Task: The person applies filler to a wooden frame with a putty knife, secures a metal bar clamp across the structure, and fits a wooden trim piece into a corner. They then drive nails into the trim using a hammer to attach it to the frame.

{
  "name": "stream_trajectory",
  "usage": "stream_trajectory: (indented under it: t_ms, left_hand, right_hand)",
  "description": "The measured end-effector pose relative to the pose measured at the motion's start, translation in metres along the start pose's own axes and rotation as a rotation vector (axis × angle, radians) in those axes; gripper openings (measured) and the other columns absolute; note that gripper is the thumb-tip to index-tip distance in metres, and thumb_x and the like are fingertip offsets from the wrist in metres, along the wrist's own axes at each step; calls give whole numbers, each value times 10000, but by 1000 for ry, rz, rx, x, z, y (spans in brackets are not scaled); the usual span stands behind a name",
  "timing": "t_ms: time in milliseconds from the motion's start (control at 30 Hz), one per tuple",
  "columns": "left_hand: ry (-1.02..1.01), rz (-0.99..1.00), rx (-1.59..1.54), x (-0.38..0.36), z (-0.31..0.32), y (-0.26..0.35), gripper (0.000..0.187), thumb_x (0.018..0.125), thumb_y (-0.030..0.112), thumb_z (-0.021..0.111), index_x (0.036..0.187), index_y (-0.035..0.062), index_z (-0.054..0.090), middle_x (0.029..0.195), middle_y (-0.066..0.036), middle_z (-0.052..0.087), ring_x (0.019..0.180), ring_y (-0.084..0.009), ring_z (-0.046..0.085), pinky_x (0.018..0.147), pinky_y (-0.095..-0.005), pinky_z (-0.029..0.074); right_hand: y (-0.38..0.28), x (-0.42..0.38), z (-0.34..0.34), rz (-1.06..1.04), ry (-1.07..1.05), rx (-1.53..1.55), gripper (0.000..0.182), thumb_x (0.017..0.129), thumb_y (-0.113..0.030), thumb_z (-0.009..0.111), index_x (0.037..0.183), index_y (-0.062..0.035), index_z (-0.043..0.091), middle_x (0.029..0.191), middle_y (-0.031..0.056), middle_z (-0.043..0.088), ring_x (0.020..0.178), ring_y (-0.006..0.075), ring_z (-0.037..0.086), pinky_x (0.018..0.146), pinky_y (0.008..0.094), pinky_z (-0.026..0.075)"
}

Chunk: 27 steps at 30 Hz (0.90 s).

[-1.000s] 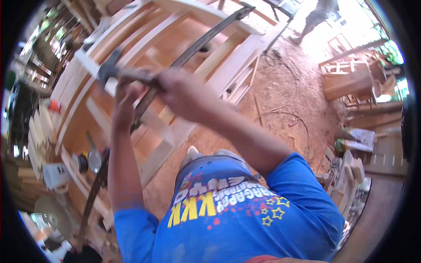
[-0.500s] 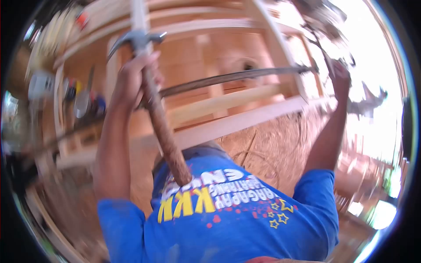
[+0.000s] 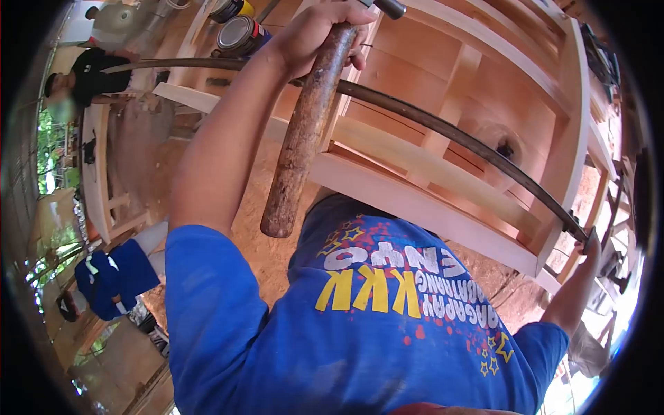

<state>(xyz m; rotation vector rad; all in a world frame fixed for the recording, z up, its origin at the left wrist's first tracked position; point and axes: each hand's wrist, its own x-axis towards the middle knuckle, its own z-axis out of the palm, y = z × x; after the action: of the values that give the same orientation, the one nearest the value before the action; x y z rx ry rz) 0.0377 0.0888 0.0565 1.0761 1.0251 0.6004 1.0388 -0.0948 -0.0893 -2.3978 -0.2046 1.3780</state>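
Note:
My left hand (image 3: pixel 319 36) is closed round a claw hammer (image 3: pixel 301 138), high on its worn wooden handle near the metal head. The handle's butt hangs down toward my shirt. Behind it, a long metal bar clamp (image 3: pixel 443 128) lies across a pale wooden frame (image 3: pixel 422 207) with reddish panels. At the far right my right hand (image 3: pixel 590 243) is closed at the clamp's end, its fingers partly hidden.
Paint cans (image 3: pixel 238 36) stand beyond my left forearm. A person in a black shirt (image 3: pixel 100 76) is at the upper left, near a wooden bench (image 3: pixel 95 176). Dark blue clothing (image 3: pixel 121 277) shows at the left. Brown ground (image 3: pixel 259 197) lies below the frame.
My view has swung left, so the frame and clamp now sit further right. The hammer has shifted up and right in view, still in my left hand. My right hand appears lower.

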Motion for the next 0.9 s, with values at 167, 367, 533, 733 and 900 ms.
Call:
stream_trajectory:
  t_ms: [167, 367, 533, 733, 900]
  left_hand:
    - [-113, 34, -30, 6, -9, 2, 451, 994, 414, 501, 693, 79, 533, 582, -25, 496, 693, -196, 651, 663, -282, 469]
    - [-111, -12, -81, 3, -12, 3, 379, 952, 399, 592, 756, 74, 578, 668, -25, 561, 697, -217, 686, 711, -313, 490]
    - [-93, 21, -52, 0, -8, 5, 363, 963, 374, 577, 767, 68, 579, 679, -34, 561, 706, -220, 684, 721, -321, 492]
    - [0, -9, 72, -3, 3, 9, 477, 963, 467, 479, 682, 84, 533, 593, -17, 474, 691, -206, 641, 695, -298, 416]
    - [-48, 1, 26, -1, -4, 5, 413, 961, 407, 535, 731, 65, 563, 656, -28, 513, 720, -218, 654, 731, -313, 449]
  right_hand:
    - [-7, 16, 9, 20, 117, -461, 371, 1002, -437, 621, 1039, -71, 670, 644, 55, 568, 419, 193, 510, 349, 337, 411]
    - [-3, 41, 23, 8, 87, -663, 360, 997, -409, 636, 960, -55, 691, 630, 65, 579, 427, 215, 537, 350, 361, 423]
    - [-14, 6, 43, 4, 166, -840, 502, 977, -477, 637, 804, -13, 720, 570, 122, 624, 439, 271, 599, 398, 386, 439]
    - [-8, -2, 39, -69, 247, -845, 524, 986, -510, 596, 837, -19, 703, 618, 109, 613, 503, 259, 593, 467, 380, 440]
    - [-4, -14, 36, -166, 346, -718, 545, 994, -539, 562, 865, -24, 688, 659, 99, 603, 557, 249, 589, 525, 375, 441]
